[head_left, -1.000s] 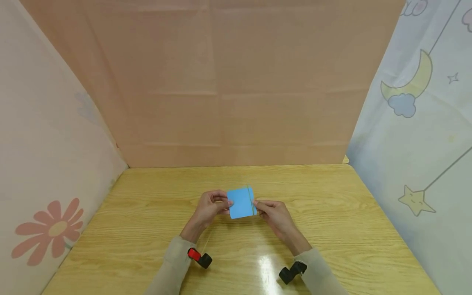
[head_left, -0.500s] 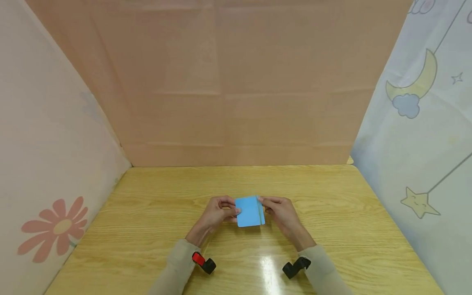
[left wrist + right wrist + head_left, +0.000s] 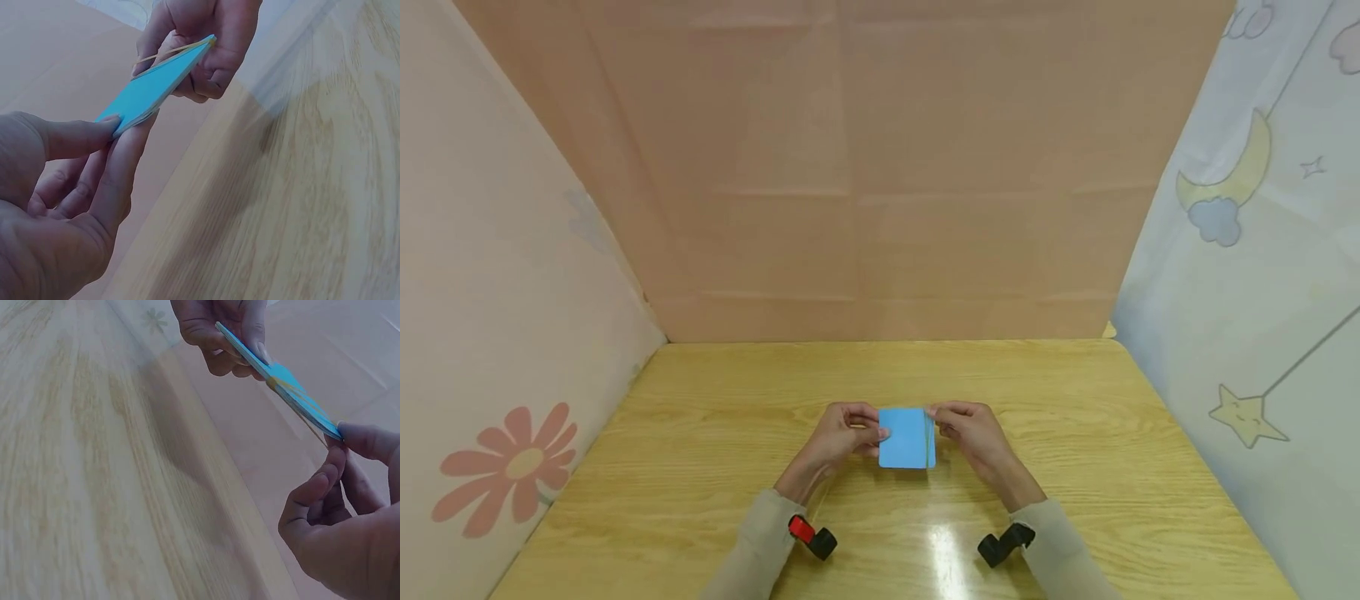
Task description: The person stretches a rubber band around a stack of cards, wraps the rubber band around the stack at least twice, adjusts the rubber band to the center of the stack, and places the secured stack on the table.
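Note:
A square stack of light blue cards point(image 3: 902, 438) is held up over the table, its thin layered edge showing in the left wrist view. My left hand point(image 3: 844, 433) pinches its left edge, thumb on the blue face and fingers behind. A yellowish rubber band point(image 3: 927, 440) runs round the stack near the right end. At the upper right corner, my right hand point(image 3: 968, 427) pinches the band between thumb and forefinger. In the right wrist view, strands of the rubber band point(image 3: 300, 403) slant across the stack toward those right fingertips.
Below the hands spreads a wood-grain table point(image 3: 700, 392). A brown panel point(image 3: 880, 250) stands along its back edge. Pale printed sheets flank it, with a flower point(image 3: 512, 467) at left and a moon point(image 3: 1243, 171) at right. Each wrist wears a small black camera.
The stack has turned from tilted to nearly level and sits slightly lower. My right hand has shifted from the middle of its right side to the upper corner, where the band's strands now spread.

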Demonstrator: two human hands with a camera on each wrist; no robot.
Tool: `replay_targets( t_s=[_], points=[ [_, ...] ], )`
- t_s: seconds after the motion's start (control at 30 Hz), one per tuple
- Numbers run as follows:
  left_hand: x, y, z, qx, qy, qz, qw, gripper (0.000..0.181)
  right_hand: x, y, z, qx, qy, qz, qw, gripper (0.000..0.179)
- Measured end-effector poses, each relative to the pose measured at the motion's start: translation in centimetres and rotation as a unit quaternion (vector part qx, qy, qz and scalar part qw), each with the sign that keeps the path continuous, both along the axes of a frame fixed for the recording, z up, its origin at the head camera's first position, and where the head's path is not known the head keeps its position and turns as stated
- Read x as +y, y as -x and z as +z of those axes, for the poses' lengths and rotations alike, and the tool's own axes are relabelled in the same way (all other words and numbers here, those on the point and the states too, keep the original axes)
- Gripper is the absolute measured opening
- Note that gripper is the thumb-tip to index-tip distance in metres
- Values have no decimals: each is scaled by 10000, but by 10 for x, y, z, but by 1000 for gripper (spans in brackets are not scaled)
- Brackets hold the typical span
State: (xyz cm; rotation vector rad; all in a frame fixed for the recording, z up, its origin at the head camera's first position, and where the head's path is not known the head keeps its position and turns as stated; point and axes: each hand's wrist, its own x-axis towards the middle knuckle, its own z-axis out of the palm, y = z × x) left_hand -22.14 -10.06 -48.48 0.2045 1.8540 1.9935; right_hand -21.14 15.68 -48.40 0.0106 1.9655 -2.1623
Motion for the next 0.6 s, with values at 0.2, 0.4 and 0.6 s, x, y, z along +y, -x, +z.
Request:
replay_targets(
  t_s=[0.2, 0.4, 0.6],
  points=[
    [2, -2, 2, 64, 88, -52, 9999, 15, 5, 0, 1, -42, 325, 332, 9989, 16],
    [3, -3, 1, 163, 222, -49, 9996, 18, 8, 0, 3, 23, 199, 447, 9988, 13],
    [3, -4, 0, 89, 155, -57, 9998, 18, 13, -1, 5, 253, -386, 525, 9976, 24]
  ],
)
